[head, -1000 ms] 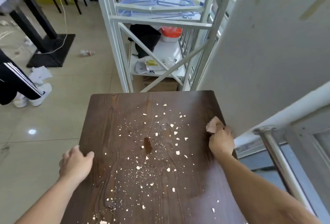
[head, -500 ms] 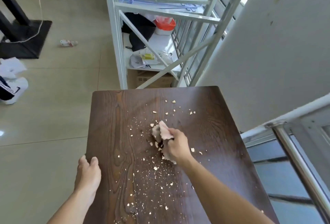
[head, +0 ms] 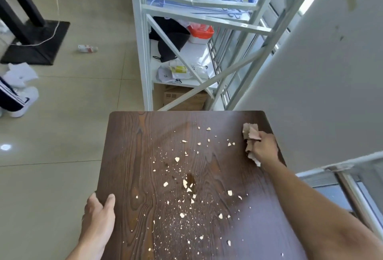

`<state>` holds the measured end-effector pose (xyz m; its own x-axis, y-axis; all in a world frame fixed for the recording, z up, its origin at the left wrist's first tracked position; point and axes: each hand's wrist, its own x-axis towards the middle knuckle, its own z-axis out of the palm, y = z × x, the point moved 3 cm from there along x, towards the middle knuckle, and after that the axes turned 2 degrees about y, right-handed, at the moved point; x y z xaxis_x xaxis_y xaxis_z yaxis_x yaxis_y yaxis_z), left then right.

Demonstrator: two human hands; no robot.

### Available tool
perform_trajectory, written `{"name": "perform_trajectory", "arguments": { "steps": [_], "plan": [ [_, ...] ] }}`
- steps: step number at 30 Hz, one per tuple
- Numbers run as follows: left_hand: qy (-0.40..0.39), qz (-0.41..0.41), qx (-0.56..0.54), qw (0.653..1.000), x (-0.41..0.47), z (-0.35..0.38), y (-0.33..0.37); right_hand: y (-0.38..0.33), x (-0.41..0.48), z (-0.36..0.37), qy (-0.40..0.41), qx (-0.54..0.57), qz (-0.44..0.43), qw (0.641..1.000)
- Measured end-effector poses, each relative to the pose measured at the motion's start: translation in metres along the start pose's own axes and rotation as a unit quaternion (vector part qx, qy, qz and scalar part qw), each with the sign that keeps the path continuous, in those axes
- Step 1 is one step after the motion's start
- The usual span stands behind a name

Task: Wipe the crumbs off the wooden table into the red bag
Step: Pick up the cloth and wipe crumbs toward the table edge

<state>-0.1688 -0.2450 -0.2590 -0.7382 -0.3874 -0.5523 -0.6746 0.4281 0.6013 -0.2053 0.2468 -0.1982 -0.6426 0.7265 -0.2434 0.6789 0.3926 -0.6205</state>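
Crumbs (head: 187, 185) could scatter onto the floor: no red bag shows beside the table (head: 128, 156), your right hand (head: 264, 148) clamps the cloth (head: 249, 133), left hand (head: 99, 216) grips the table's edge.

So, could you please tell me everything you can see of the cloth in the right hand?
The cloth is a small crumpled wad, pinkish-beige with a paler end, soft like tissue or thin rag. The right hand is closed around it, so its middle is hidden; one bunched end sticks out above the fingers and a pale end below the hand. It sits near the far right edge of the table, right of most crumbs. Whether it presses on the wood is unclear.
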Motion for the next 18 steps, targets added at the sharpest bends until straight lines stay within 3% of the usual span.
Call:
{"name": "perform_trajectory", "arguments": {
  "steps": [3,7,13,18],
  "plan": [
    [0.003,0.0,0.006,1.0,0.001,0.0,0.001,-0.024,0.004,0.048,-0.004,-0.115,-0.074,0.991],
    [-0.012,0.001,-0.006,1.0,-0.003,-0.001,0.005,-0.086,-0.041,0.1,-0.092,-0.124,-0.209,0.966],
    [-0.025,-0.002,-0.026,0.999,-0.009,-0.004,0.01,-0.125,-0.134,0.162,-0.244,-0.159,-0.387,0.875],
    [-0.054,-0.005,-0.058,0.997,-0.01,-0.008,0.01,-0.146,-0.196,0.178,-0.364,-0.172,-0.438,0.804]
  ]
}}
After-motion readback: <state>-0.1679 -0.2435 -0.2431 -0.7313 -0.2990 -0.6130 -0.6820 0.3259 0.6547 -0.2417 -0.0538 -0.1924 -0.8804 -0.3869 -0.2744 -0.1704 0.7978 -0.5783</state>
